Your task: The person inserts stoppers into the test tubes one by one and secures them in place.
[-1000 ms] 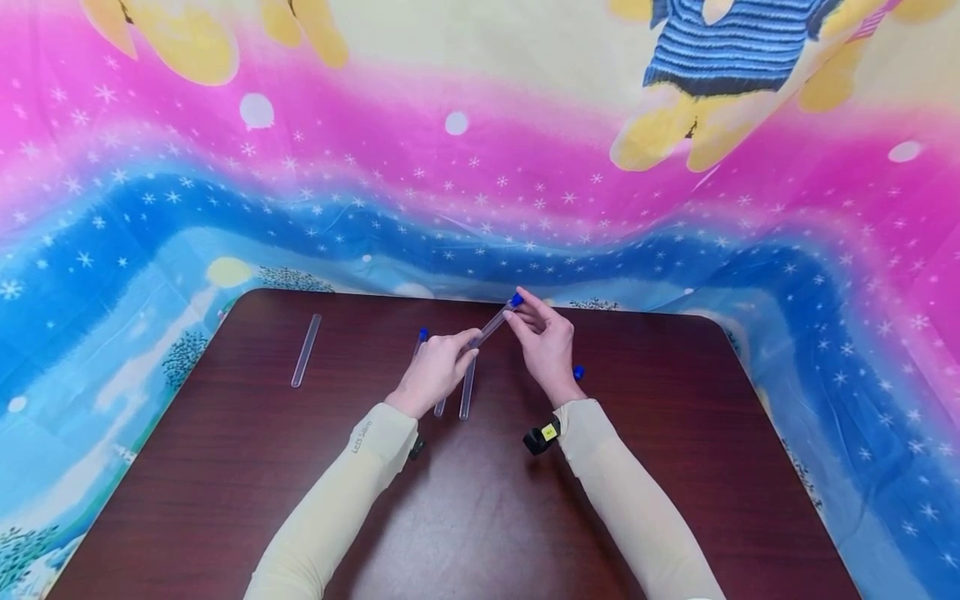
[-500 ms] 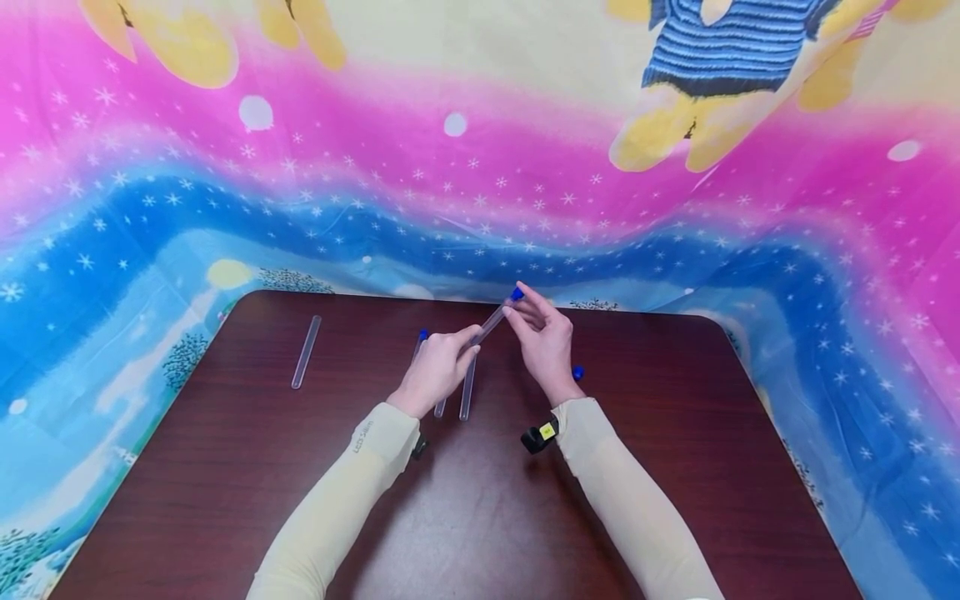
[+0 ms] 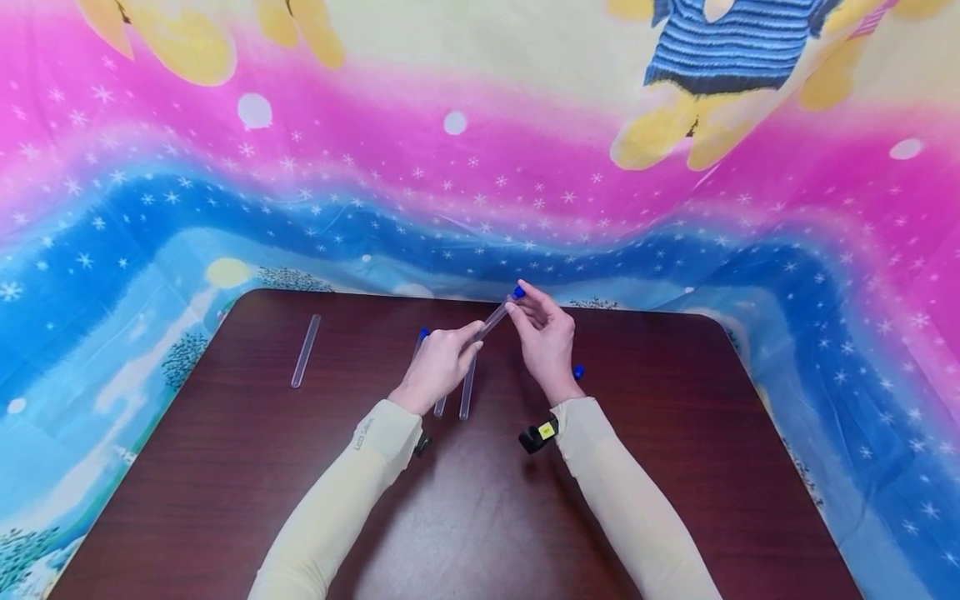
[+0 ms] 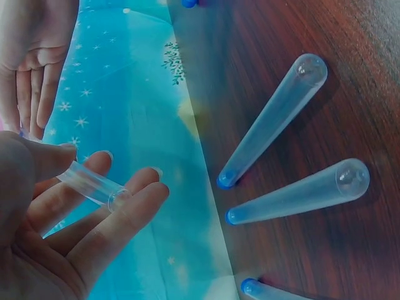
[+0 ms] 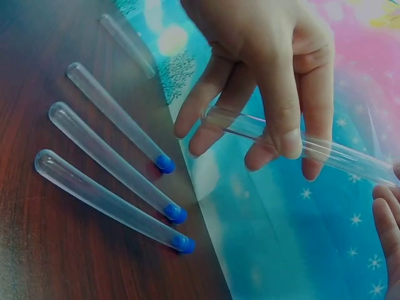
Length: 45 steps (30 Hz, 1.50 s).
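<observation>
A clear test tube (image 3: 495,319) is tilted in mid-air near the table's far edge, its blue cap (image 3: 518,292) at the upper right end. My left hand (image 3: 438,362) grips the tube by its lower part between thumb and fingers; the rounded end shows in the left wrist view. At the top, my right hand (image 3: 547,346) has thumb and forefinger around the capped end. Three capped tubes lie side by side in the right wrist view: a near tube (image 5: 103,197), a middle tube (image 5: 112,159) and a farther tube (image 5: 115,112). In the head view my left hand partly covers them.
An uncapped clear tube (image 3: 304,354) lies apart on the left of the dark wooden table (image 3: 675,467). One loose blue cap (image 3: 578,372) rests just right of my right wrist. A patterned cloth (image 3: 375,167) hangs behind the table.
Both hands keep their hold on the tube, and its capped end has risen very slightly. The tubes and the loose cap on the table have not moved.
</observation>
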Each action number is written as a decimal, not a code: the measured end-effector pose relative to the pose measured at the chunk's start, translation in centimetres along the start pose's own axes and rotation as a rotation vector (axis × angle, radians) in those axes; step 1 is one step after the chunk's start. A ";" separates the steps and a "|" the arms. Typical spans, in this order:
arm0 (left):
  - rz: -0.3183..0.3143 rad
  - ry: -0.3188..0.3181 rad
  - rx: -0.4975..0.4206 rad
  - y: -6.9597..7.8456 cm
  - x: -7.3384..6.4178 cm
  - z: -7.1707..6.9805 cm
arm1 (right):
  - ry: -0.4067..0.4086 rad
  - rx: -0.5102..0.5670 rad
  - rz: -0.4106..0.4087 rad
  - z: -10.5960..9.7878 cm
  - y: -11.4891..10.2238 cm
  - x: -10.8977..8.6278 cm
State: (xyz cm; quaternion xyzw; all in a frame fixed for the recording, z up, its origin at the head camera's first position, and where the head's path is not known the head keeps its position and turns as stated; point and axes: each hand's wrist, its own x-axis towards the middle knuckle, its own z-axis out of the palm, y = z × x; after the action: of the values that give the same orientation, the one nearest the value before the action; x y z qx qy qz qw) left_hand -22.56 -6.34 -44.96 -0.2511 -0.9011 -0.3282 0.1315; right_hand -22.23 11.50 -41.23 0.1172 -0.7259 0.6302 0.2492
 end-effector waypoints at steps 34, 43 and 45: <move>-0.028 0.005 -0.050 -0.4 -0.6 0.8 | -0.091 0.019 0.042 -0.6 0.3 0.0; -0.066 -0.002 -0.072 -0.6 -0.8 1.1 | -0.186 0.016 0.039 -1.2 0.9 0.1; -0.071 -0.007 -0.060 -0.7 -0.9 1.1 | -0.188 0.019 0.040 -1.4 1.0 0.2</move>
State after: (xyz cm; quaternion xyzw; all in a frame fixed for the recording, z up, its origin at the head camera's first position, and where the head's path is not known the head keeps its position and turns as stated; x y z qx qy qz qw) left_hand -22.25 -6.36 -46.51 -0.2238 -0.8996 -0.3589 0.1089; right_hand -22.58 13.11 -41.88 0.1634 -0.7424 0.6281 0.1663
